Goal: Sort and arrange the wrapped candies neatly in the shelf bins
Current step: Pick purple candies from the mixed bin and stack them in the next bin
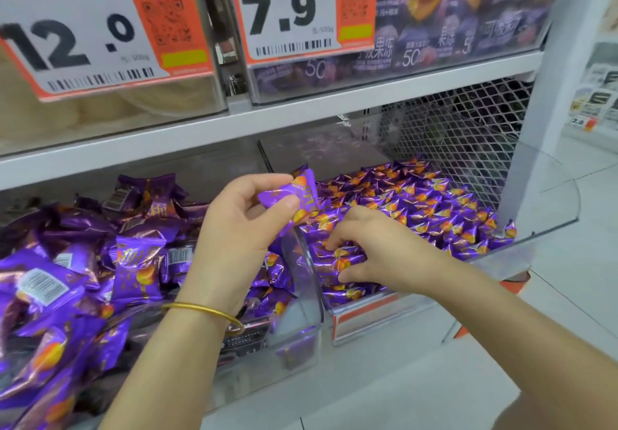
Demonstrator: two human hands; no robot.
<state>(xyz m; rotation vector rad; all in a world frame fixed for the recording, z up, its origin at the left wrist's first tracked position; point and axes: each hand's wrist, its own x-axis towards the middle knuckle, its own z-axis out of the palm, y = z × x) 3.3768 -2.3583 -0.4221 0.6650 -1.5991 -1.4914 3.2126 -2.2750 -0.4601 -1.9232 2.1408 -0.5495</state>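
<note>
White metal shelf spans above; wire mesh panel behind; pale tiled floor at right, evenly lit.

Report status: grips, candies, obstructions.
Left grip pinches one purple wrapped candy above the clear divider. Right grip curls round packed candies in right bin. Nothing blocking.

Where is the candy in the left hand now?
In the head view, near the centre: the left hand pinches the purple wrapped candy above the clear divider on the right bin's left side, above the right hand.
</note>
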